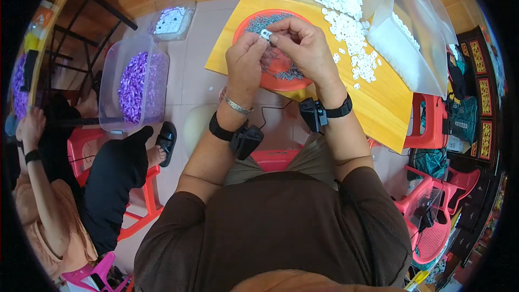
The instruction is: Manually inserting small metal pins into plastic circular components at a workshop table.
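White piece (265,34) was gripped by fingertips of left hand (245,58) and right hand (304,48); a slackened pinch risked dropping it among grey pieces (292,72) in the red basin (270,83).

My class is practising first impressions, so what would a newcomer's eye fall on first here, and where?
Probably the red bowl of grey pieces on the yellow table, where left hand and right hand pinch a small white piece above it. Next might come the scattered white pieces to its right and the clear tub of purple pieces at the left.
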`<state>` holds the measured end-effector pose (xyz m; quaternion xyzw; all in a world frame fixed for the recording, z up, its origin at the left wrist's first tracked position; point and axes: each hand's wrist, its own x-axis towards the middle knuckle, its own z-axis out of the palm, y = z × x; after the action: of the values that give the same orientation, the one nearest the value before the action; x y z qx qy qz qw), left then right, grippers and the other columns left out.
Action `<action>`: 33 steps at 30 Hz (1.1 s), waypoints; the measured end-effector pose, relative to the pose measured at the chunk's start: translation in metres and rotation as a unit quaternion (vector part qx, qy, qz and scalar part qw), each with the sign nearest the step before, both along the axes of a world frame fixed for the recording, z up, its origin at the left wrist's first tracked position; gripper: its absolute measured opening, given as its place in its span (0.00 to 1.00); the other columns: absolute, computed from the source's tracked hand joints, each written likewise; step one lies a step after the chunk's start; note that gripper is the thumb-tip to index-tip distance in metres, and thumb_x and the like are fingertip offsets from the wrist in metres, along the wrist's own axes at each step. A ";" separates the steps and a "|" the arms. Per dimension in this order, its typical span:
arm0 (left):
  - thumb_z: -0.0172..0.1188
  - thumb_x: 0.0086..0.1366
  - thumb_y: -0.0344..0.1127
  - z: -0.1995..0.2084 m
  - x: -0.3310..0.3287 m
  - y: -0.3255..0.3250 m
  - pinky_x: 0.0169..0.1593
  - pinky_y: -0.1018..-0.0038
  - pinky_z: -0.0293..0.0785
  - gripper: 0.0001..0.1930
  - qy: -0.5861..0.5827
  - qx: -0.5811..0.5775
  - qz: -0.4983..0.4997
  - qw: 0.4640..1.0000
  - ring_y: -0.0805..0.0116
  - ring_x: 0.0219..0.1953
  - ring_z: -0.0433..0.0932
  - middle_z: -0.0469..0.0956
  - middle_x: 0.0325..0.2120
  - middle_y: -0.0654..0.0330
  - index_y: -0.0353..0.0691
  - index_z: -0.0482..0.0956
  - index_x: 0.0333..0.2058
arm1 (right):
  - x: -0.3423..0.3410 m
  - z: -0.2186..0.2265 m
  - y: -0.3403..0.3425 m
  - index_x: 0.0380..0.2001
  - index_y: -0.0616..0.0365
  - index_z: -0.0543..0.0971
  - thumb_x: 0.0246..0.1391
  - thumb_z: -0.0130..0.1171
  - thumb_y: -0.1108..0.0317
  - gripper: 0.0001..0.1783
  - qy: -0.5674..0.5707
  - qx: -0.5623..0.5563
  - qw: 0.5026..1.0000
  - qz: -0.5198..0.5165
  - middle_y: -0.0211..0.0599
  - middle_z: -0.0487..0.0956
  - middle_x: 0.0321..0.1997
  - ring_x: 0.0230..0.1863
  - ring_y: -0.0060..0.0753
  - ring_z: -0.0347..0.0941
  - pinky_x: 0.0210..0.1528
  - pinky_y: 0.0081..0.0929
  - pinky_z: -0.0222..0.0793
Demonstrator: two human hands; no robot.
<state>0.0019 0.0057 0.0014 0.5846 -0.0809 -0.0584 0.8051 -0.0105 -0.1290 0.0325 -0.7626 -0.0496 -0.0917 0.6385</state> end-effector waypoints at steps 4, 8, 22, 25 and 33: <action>0.49 0.62 0.33 0.001 0.002 0.002 0.25 0.84 0.64 0.09 0.038 -0.012 -0.022 0.999 0.80 0.20 0.68 0.72 0.18 0.67 0.38 0.73 0.25 | 0.003 -0.004 -0.003 0.36 0.63 0.78 0.47 0.59 0.74 0.10 -0.037 -0.045 0.998 0.021 0.28 0.77 0.25 0.26 0.13 0.71 0.30 0.14 0.69; 0.48 0.62 0.34 -0.002 0.004 0.004 0.24 0.83 0.64 0.09 0.060 -0.032 -0.037 0.997 0.78 0.19 0.69 0.72 0.17 0.65 0.39 0.73 0.25 | 0.002 -0.001 -0.003 0.36 0.63 0.78 0.47 0.60 0.74 0.11 -0.035 -0.054 0.997 0.032 0.27 0.77 0.24 0.26 0.13 0.71 0.30 0.14 0.69; 0.47 0.63 0.36 0.004 0.002 0.001 0.21 0.84 0.64 0.11 0.072 -0.057 -0.046 0.995 0.80 0.17 0.69 0.71 0.17 0.67 0.38 0.73 0.25 | -0.005 0.011 0.006 0.33 0.59 0.77 0.39 0.62 0.71 0.13 -0.135 -0.253 0.957 -0.032 0.41 0.77 0.30 0.31 0.41 0.74 0.34 0.30 0.71; 0.47 0.63 0.36 0.007 0.001 0.000 0.21 0.84 0.64 0.11 0.083 -0.073 -0.057 0.992 0.80 0.17 0.68 0.71 0.17 0.67 0.39 0.73 0.25 | -0.004 0.010 0.004 0.32 0.59 0.77 0.38 0.61 0.72 0.12 -0.170 -0.266 0.949 -0.011 0.41 0.76 0.30 0.31 0.41 0.74 0.34 0.30 0.70; 0.46 0.63 0.36 0.005 0.000 -0.001 0.22 0.84 0.64 0.10 0.077 -0.063 -0.052 0.994 0.80 0.18 0.68 0.71 0.17 0.67 0.38 0.72 0.26 | -0.006 0.011 0.008 0.32 0.59 0.77 0.39 0.61 0.71 0.12 -0.217 -0.331 0.918 -0.037 0.42 0.77 0.31 0.34 0.46 0.74 0.36 0.35 0.70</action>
<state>0.0020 0.0051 0.0064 0.5220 -0.0521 -0.1396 0.8399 -0.0166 -0.1213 0.0431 -0.8932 -0.1857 -0.2568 0.3190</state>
